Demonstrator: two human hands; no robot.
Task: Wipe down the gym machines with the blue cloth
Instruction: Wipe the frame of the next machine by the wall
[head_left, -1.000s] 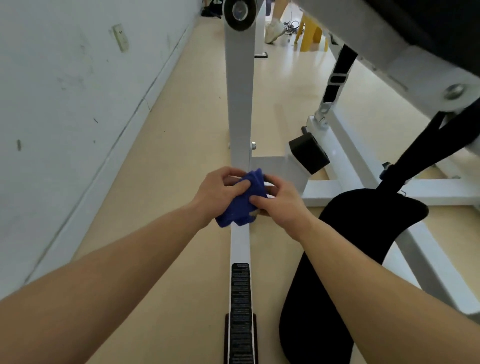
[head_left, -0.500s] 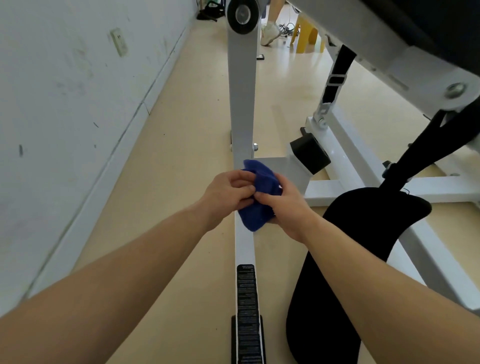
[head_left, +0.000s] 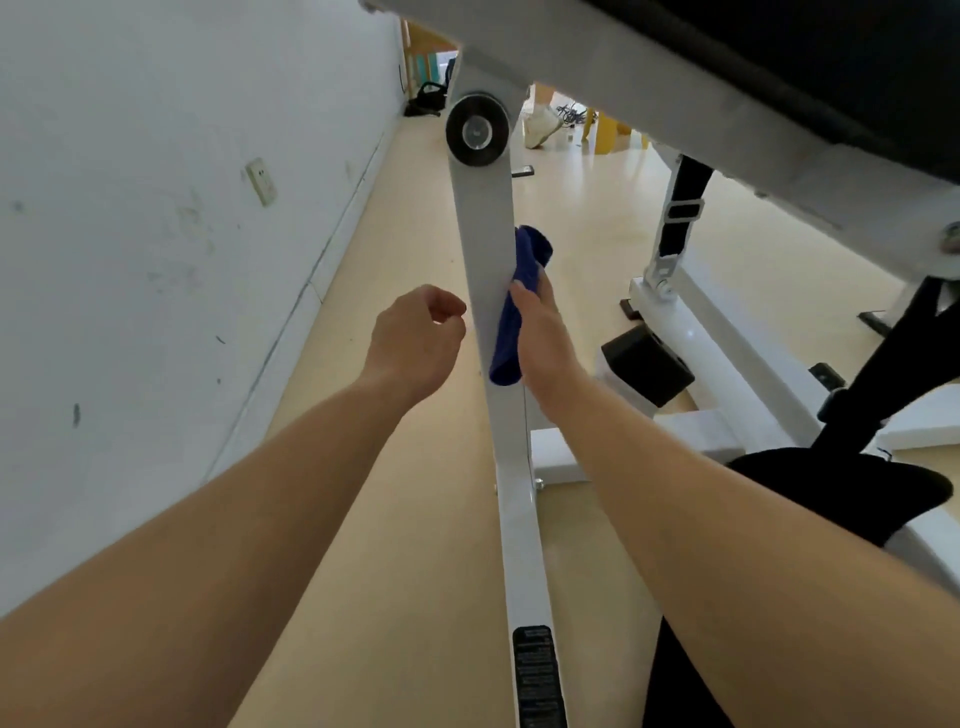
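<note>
Pressing the blue cloth (head_left: 514, 306) against the white upright (head_left: 485, 249) with my right hand (head_left: 543, 332), fingers flat. My left hand (head_left: 415, 338) hangs loosely curled, empty. With only palm pressure, the cloth could slip and drop.

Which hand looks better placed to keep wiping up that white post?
The right hand: it presses the blue cloth against the white post. The left hand hangs loosely curled beside the post, holding nothing.

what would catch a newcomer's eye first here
The blue cloth, pressed by the right hand against the right side of the white upright bar at centre. The left hand hangs loosely curled just left of it, and a black round pivot cap tops the bar.
</note>
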